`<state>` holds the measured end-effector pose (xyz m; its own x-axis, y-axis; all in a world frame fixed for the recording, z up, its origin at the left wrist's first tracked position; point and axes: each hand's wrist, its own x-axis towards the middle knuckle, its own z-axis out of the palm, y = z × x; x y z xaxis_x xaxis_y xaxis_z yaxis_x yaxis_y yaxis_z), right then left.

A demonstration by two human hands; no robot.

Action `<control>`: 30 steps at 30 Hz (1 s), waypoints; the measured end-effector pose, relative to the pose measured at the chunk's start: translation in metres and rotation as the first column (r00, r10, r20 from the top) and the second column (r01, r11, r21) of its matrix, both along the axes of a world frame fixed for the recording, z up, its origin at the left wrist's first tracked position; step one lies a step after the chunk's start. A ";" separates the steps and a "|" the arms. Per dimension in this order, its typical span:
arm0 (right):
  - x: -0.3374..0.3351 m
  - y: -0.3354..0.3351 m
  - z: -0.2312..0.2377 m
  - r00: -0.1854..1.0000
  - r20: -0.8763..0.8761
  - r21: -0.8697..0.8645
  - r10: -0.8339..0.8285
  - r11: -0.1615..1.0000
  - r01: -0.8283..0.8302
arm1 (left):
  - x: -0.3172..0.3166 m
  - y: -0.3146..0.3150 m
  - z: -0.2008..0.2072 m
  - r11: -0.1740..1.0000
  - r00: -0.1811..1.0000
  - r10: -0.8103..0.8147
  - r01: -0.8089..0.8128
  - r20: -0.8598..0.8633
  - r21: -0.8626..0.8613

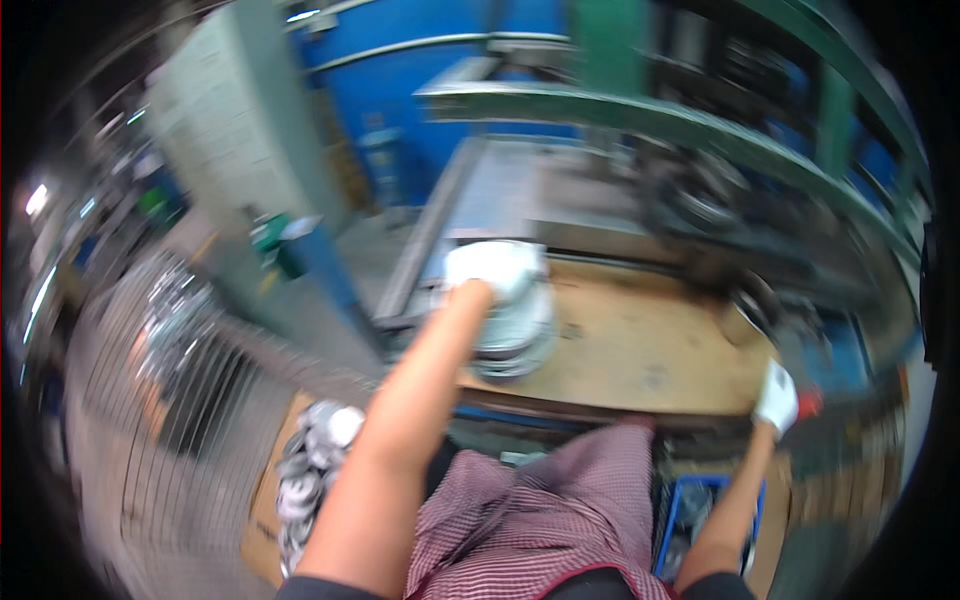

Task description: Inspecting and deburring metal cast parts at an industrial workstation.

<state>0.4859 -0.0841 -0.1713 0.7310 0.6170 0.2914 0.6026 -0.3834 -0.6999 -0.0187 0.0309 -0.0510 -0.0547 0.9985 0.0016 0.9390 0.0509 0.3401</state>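
My left hand [497, 268], in a white glove, reaches forward to the far end of a stack of round silvery metal discs [515, 350] on the work board [640, 350]. It overlaps the stack, but blur hides whether its fingers grip a disc. Low on the right, my right hand [777, 398], also gloved in white, is at the board's right end beside a red part [809, 403]. Whether it touches that part I cannot make out, as its fingers are smeared. Just beyond it stands a dark-rimmed, tan round container [748, 310].
A green machine frame [660, 115] spans the back, with dark round tooling [705, 195] beneath. Shiny metal pieces [305, 470] lie heaped at lower left, near a wire basket [160, 420]. By my right forearm sits a blue crate [675, 510]. A blue post [325, 270] rises left.
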 end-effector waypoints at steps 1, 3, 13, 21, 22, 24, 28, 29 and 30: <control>0.005 0.003 -0.003 1.000 0.005 -0.001 -0.008 1.000 0.008 | -0.002 -0.001 0.001 0.998 0.999 -0.048 0.048 0.006 0.042; 0.021 0.008 -0.012 0.995 0.083 -0.043 -0.055 0.997 0.059 | -0.004 -0.002 0.002 0.999 0.999 -0.051 0.051 -0.006 0.000; 0.049 0.013 -0.039 0.778 0.624 0.122 -0.079 0.992 0.003 | 0.000 -0.006 0.002 0.998 0.999 -0.045 0.045 0.000 0.045; 0.041 0.012 -0.038 0.705 0.690 0.210 -0.164 0.978 0.023 | -0.001 -0.006 0.002 0.998 0.999 -0.048 0.047 0.017 0.050; 0.041 0.012 -0.038 0.740 0.656 0.146 -0.149 0.987 0.068 | -0.001 -0.006 0.002 0.998 0.999 -0.042 0.042 0.015 0.054; 0.039 0.009 -0.036 0.732 0.663 0.171 -0.156 0.984 0.054 | -0.001 -0.006 0.002 0.997 0.999 -0.043 0.042 0.014 0.058; 0.031 0.005 -0.029 0.793 0.594 0.115 -0.135 0.990 0.082 | -0.002 -0.006 0.002 0.997 0.998 -0.060 0.059 0.004 0.056; 0.029 0.004 -0.027 0.793 0.594 0.116 -0.139 0.989 0.087 | -0.002 -0.006 0.002 0.997 0.998 -0.059 0.059 0.000 0.058; 0.027 0.004 -0.025 0.809 0.574 0.112 -0.126 0.991 0.075 | -0.002 -0.006 0.003 0.996 0.998 -0.063 0.063 -0.001 0.059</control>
